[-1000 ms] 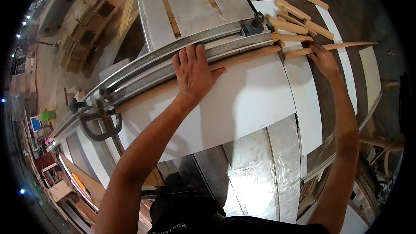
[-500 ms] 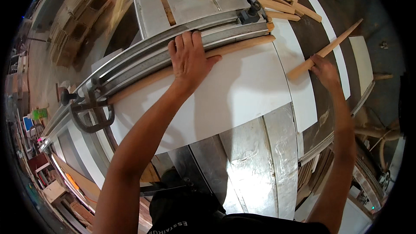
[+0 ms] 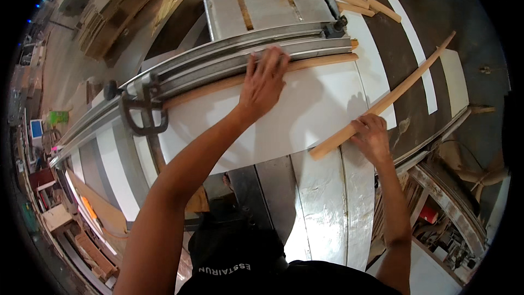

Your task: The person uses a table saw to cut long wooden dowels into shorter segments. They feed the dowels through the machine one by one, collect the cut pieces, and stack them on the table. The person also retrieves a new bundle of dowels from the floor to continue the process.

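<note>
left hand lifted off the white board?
No, the left hand lies flat on the white board, fingers reaching the wooden strip along the metal fence.

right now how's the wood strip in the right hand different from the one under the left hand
The strip in the right hand, a long wooden strip, is lifted at its far end and angles diagonally out past the white panel. The wood strip along the fence lies flat against the metal fence rail, pressed by the left hand. The held one looks thicker and slightly bowed; the other straight. Both are pale, narrow wood.
</note>
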Action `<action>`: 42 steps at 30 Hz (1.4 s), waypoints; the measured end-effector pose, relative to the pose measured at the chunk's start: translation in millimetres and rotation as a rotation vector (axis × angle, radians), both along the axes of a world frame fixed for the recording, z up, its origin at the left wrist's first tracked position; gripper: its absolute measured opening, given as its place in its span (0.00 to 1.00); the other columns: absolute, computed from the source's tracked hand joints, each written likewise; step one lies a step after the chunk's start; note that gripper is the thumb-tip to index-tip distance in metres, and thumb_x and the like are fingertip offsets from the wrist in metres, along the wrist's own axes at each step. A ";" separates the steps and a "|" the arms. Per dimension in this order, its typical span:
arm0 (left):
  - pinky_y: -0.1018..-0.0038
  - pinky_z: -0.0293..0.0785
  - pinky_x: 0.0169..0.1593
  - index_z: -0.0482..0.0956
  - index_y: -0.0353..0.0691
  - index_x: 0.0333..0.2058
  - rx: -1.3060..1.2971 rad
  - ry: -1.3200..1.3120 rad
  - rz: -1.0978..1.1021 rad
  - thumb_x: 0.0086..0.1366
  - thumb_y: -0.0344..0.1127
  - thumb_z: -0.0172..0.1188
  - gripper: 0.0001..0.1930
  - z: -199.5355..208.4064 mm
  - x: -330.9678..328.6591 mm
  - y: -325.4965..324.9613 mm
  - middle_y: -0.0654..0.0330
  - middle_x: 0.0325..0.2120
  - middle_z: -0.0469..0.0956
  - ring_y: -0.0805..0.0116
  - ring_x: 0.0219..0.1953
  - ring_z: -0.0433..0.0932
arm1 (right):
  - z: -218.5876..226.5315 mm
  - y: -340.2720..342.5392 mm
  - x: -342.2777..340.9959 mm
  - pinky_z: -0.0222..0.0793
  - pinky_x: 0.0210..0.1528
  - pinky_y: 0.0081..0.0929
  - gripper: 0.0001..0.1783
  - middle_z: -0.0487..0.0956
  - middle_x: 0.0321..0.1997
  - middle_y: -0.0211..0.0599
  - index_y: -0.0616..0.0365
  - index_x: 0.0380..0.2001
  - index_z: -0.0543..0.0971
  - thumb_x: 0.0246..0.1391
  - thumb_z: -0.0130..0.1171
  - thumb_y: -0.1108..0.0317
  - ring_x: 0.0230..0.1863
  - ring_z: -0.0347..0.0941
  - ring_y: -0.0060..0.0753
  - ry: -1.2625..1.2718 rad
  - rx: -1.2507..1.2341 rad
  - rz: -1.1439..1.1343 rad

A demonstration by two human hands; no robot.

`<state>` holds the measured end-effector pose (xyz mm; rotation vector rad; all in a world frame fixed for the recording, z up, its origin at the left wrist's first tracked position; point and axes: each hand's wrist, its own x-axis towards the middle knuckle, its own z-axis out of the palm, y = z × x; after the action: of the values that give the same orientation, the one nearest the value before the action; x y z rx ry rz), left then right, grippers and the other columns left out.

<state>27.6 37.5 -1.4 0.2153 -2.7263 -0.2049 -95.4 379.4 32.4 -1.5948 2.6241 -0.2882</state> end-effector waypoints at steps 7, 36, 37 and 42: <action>0.50 0.61 0.62 0.70 0.44 0.59 0.237 -0.215 0.091 0.65 0.40 0.59 0.24 5.4 43.2 -6.4 0.56 0.59 0.69 0.53 0.60 0.68 | -10.4 -42.1 67.0 0.58 0.63 0.49 0.25 0.77 0.48 0.39 0.54 0.43 0.82 0.37 0.74 0.63 0.58 0.68 0.47 -0.089 -0.106 -0.045; 0.60 0.71 0.47 0.77 0.43 0.47 0.264 -0.171 0.536 0.62 0.39 0.64 0.16 61.4 463.3 -15.1 0.57 0.38 0.74 0.56 0.44 0.74 | -8.4 -43.5 160.1 0.57 0.64 0.53 0.25 0.72 0.54 0.44 0.57 0.49 0.77 0.45 0.69 0.69 0.59 0.64 0.54 -0.150 -0.006 0.059; 0.60 0.70 0.47 0.76 0.43 0.47 0.294 -0.177 0.558 0.62 0.38 0.64 0.16 60.2 470.0 -16.7 0.56 0.38 0.74 0.55 0.44 0.74 | -8.0 -49.5 158.2 0.57 0.64 0.52 0.24 0.73 0.53 0.45 0.57 0.49 0.78 0.45 0.69 0.69 0.59 0.65 0.54 -0.112 -0.026 0.074; 0.59 0.70 0.47 0.76 0.42 0.49 0.428 -0.204 0.602 0.63 0.37 0.63 0.16 44.7 434.2 4.8 0.56 0.38 0.74 0.53 0.43 0.73 | 29.0 -72.2 147.7 0.59 0.62 0.49 0.22 0.75 0.50 0.43 0.58 0.43 0.79 0.43 0.73 0.67 0.55 0.68 0.52 -0.068 -0.053 0.073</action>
<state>461.7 42.3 43.3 1.2056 -2.6296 -0.6108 52.2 307.2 61.4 -1.6620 2.5220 -0.4035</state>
